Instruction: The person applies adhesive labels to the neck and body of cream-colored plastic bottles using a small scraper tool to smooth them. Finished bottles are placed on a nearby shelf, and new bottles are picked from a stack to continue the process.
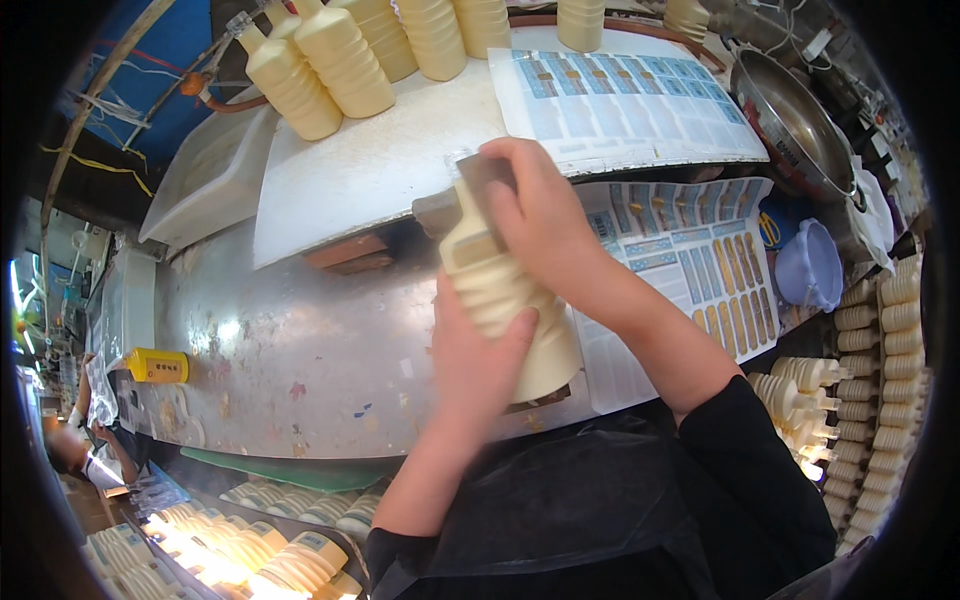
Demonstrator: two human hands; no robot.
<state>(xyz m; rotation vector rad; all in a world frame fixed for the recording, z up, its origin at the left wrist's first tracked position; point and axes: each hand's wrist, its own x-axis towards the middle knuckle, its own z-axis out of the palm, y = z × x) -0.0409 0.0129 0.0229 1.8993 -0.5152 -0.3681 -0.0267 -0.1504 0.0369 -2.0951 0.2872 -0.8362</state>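
A cream-coloured bottle [545,350] with a ribbed, wavy body leans slightly over the metal worktop. My left hand [475,350] is wrapped round its lower body, thumb across the front; motion blurs this hand a little. At the bottle's neck and shoulder, my right hand [535,205] grips a flat grey piece, like a scraper blade or pad [484,185], and holds it against the bottle. The exact kind of that piece I cannot make out. Beside my right forearm lies a sheet of blue and gold decals [690,265].
Several similar bottles [345,65] stand on a white board [370,165] at the back. Another decal sheet [620,100] lies there. To the right are a metal basin [800,110], a purple bucket [808,265] and stacked bottles [890,370]. A yellow bottle [158,365] and a person [95,450] are left.
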